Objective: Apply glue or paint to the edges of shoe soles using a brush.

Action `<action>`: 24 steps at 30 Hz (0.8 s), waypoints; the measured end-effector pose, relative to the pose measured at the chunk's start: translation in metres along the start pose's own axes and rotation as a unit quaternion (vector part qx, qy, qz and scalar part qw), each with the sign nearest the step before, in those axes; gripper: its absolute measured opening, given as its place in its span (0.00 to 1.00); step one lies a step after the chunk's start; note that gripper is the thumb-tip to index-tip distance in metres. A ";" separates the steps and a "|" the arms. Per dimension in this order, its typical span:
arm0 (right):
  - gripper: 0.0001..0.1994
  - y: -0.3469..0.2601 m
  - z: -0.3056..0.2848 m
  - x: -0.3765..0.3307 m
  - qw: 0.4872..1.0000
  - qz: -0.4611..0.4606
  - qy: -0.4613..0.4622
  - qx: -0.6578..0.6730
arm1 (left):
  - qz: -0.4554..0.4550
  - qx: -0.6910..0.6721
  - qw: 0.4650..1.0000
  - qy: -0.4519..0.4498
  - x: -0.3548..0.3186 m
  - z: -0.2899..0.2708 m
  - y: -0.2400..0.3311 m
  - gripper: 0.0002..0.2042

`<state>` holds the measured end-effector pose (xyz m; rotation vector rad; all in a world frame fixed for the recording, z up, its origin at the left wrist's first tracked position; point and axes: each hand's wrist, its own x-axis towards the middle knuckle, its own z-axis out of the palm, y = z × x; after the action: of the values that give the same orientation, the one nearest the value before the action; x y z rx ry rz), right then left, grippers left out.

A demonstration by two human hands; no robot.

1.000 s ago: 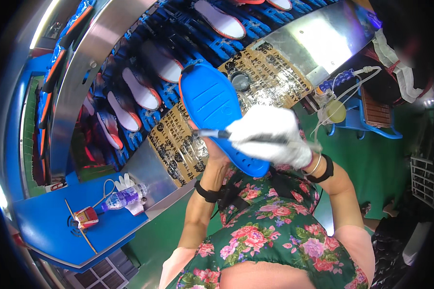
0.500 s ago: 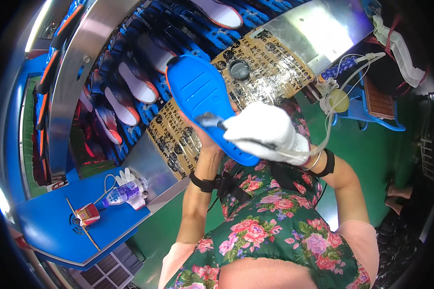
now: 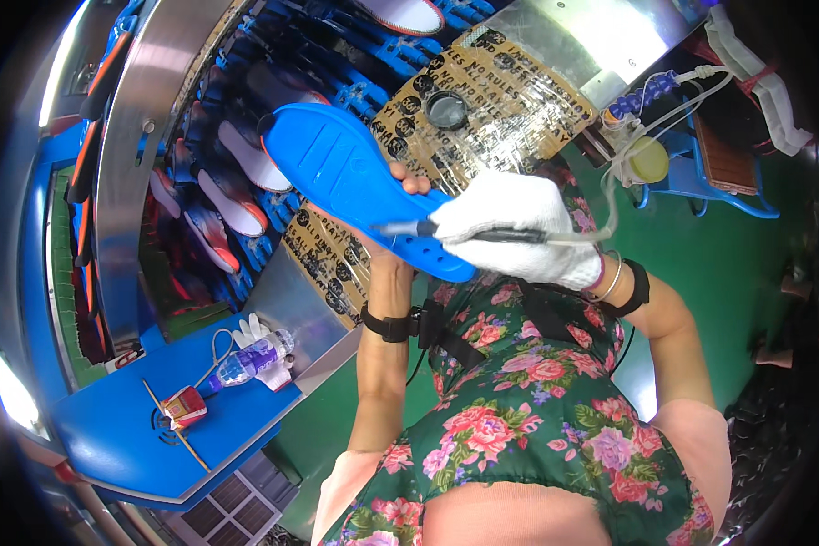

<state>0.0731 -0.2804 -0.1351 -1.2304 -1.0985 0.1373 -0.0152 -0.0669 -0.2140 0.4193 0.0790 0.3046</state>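
Centrally, as seen from the head, lies a bright blue shoe sole (image 3: 332,177), grooved toward its broad toe and pierced with small holes toward its narrower heel; dark and orange edging shows at the toe. It is the landmark for every position given below. My bare left hand (image 3: 382,252) supports the sole from beneath, partly hidden by it, with its fingers (image 3: 411,179) curled over the right edge. My right hand, in a white knitted glove (image 3: 510,218), is over the heel half, closed around a slim, dark-handled, brush-like tool (image 3: 510,236) with a pale flexible tube (image 3: 605,214) behind it. The tool's grey tip overlies the sole near the holes; it is blurred, and I cannot tell whether it touches.

Beyond the sole and to its right is brown printed cardboard under clear film (image 3: 519,105), bearing a round, dark-rimmed dish (image 3: 447,111). Left of the sole stand dark shoes with pale bottoms (image 3: 232,205). Lower left of it, a blue tabletop (image 3: 109,432) carries a clear plastic bottle with a purple label (image 3: 257,357), lying against a white glove (image 3: 280,375), and a small red box (image 3: 187,407).
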 end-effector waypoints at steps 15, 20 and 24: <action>0.13 -0.003 0.013 -0.025 0.995 -0.056 -0.075 -0.036 | -0.025 0.002 0.997 -0.066 0.008 0.007 0.012 0.53; 0.12 0.006 0.007 -0.024 0.999 -0.019 -0.044 0.018 | -0.065 0.020 0.997 -0.031 0.006 0.015 0.020 0.56; 0.12 0.001 0.011 -0.033 0.977 -0.079 -0.189 -0.059 | -0.143 0.042 0.989 -0.002 0.010 0.011 0.028 0.60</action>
<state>0.0482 -0.2926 -0.1566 -1.2463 -1.5483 0.1923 -0.0112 -0.0441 -0.1923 0.4850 0.1465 0.0182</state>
